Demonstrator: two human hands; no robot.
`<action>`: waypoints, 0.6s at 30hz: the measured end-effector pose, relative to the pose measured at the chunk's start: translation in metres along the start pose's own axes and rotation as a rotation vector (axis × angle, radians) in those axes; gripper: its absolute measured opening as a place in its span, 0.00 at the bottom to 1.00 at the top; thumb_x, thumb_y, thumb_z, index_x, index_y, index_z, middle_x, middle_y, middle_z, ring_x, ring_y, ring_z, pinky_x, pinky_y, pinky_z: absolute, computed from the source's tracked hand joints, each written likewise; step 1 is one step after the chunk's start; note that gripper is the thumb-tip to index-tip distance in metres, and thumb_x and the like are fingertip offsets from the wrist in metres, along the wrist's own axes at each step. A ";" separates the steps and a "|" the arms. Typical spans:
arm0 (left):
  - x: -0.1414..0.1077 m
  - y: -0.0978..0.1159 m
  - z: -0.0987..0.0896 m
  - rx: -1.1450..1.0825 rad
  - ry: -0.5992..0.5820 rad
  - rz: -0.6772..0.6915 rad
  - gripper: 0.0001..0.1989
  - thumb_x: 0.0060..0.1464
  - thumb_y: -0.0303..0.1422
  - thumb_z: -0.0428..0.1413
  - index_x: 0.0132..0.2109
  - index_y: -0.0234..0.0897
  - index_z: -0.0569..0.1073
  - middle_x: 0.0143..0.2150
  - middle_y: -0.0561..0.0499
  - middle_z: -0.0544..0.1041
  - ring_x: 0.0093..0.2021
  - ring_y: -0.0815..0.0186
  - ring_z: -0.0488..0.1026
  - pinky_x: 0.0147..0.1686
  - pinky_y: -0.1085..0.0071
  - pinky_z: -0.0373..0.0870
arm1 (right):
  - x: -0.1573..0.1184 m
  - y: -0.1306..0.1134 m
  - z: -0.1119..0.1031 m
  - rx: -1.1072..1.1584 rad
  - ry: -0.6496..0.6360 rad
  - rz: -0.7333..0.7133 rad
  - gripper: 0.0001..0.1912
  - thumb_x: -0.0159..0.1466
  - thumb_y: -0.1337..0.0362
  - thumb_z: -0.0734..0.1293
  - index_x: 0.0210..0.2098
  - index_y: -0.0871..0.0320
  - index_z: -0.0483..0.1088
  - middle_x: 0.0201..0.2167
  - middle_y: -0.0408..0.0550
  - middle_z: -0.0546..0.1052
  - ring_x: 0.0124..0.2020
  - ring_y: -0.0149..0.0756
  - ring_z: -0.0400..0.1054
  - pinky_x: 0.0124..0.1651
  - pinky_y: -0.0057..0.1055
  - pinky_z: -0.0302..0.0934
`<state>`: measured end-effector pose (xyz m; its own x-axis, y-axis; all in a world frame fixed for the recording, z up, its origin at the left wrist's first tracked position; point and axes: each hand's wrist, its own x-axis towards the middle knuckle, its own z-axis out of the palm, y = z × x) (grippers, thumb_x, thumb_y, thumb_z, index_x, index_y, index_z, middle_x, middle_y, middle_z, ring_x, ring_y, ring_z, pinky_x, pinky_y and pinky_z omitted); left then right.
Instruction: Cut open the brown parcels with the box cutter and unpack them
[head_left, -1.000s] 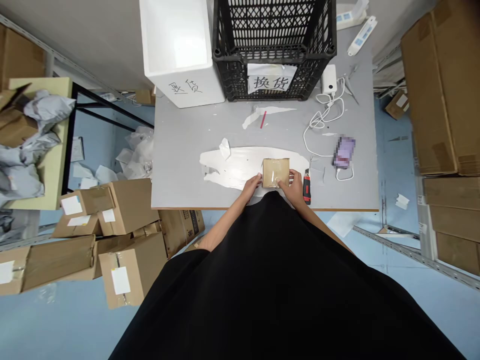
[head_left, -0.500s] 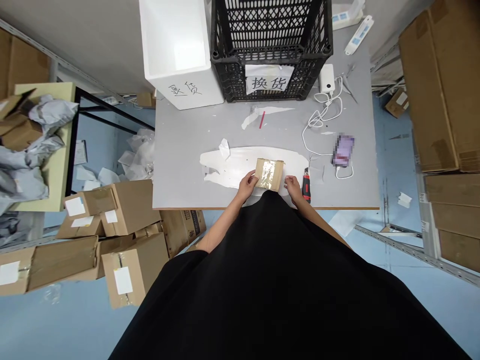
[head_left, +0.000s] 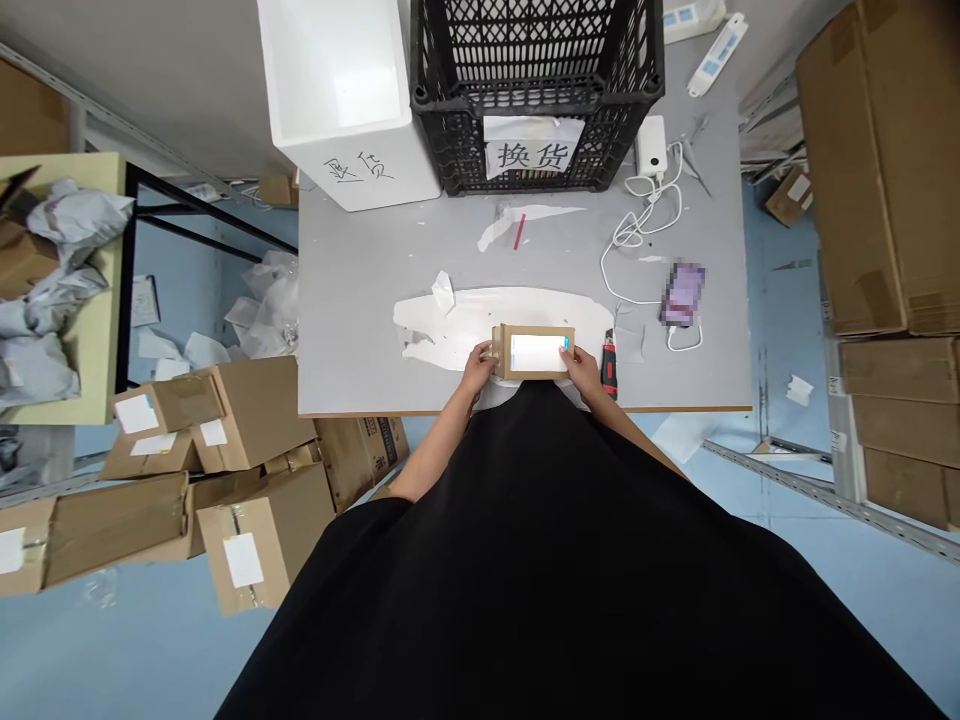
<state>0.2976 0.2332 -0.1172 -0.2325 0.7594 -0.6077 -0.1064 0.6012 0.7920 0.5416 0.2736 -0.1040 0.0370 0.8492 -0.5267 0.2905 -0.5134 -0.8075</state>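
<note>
1. Hands: the left hand [head_left: 478, 368] and right hand [head_left: 579, 368] pinch the box [head_left: 534, 352] from opposite ends, fingers curled and not spread.
2. Box: held directly between the hands, long side across, close to the near edge of the worktop [head_left: 337, 300]. Glare covers its white top panel. Whether it is resting or slightly raised cannot be determined.
3. Risk: with grip at the ends only, a slip by either hand could drop the box toward the near edge.
4. Risk: the utility knife [head_left: 609, 365] lies just right of the right hand. A wide outward movement could knock it or bring the hand against it. Blade position cannot be determined.
5. Surface: a white patch [head_left: 450, 325] lies under and left of the box. Farther right, a white cable [head_left: 626, 235] loops near the phone [head_left: 682, 295] and could snag a sleeve or the box.
6. Ahead of the hands: a black crate [head_left: 536, 100] and a white foam box [head_left: 337, 100] stand side by side.
7. Room: cartons [head_left: 255, 420] lie on the floor left of the hands; more cartons [head_left: 847, 170] stand to the right.
</note>
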 end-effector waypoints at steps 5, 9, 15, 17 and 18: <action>0.003 0.005 0.007 -0.040 -0.044 -0.038 0.21 0.62 0.46 0.53 0.56 0.40 0.74 0.58 0.42 0.75 0.56 0.56 0.72 0.54 0.61 0.69 | -0.003 0.002 0.002 -0.113 0.036 -0.079 0.25 0.61 0.55 0.66 0.56 0.53 0.74 0.52 0.50 0.78 0.50 0.46 0.72 0.58 0.44 0.63; 0.005 0.006 0.005 0.010 -0.008 0.010 0.21 0.57 0.45 0.59 0.55 0.41 0.74 0.55 0.44 0.75 0.53 0.58 0.72 0.51 0.64 0.69 | -0.011 -0.004 0.001 -0.131 0.062 -0.202 0.24 0.65 0.58 0.60 0.57 0.52 0.74 0.50 0.49 0.76 0.49 0.43 0.70 0.58 0.44 0.63; 0.005 -0.002 0.010 -0.136 -0.003 -0.035 0.20 0.59 0.42 0.57 0.56 0.42 0.68 0.44 0.49 0.77 0.44 0.65 0.74 0.48 0.67 0.70 | -0.032 -0.030 0.000 -0.329 0.107 -0.548 0.23 0.66 0.59 0.61 0.58 0.52 0.74 0.42 0.50 0.71 0.48 0.43 0.66 0.58 0.47 0.62; 0.005 -0.007 0.017 -0.143 -0.019 -0.054 0.19 0.60 0.42 0.56 0.55 0.42 0.67 0.44 0.49 0.78 0.44 0.66 0.74 0.47 0.67 0.70 | -0.038 -0.038 0.003 -0.414 0.148 -0.592 0.22 0.66 0.56 0.63 0.57 0.51 0.75 0.47 0.52 0.71 0.54 0.46 0.63 0.63 0.50 0.57; 0.005 -0.009 0.021 -0.133 -0.031 -0.058 0.19 0.60 0.42 0.56 0.55 0.41 0.66 0.45 0.49 0.78 0.44 0.66 0.74 0.48 0.67 0.70 | -0.039 -0.040 0.005 -0.440 0.159 -0.600 0.22 0.66 0.55 0.64 0.57 0.51 0.75 0.50 0.53 0.70 0.58 0.48 0.60 0.64 0.51 0.55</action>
<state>0.3181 0.2366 -0.1286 -0.1927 0.7327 -0.6527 -0.2468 0.6076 0.7550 0.5235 0.2602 -0.0520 -0.1199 0.9920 0.0404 0.6576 0.1099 -0.7453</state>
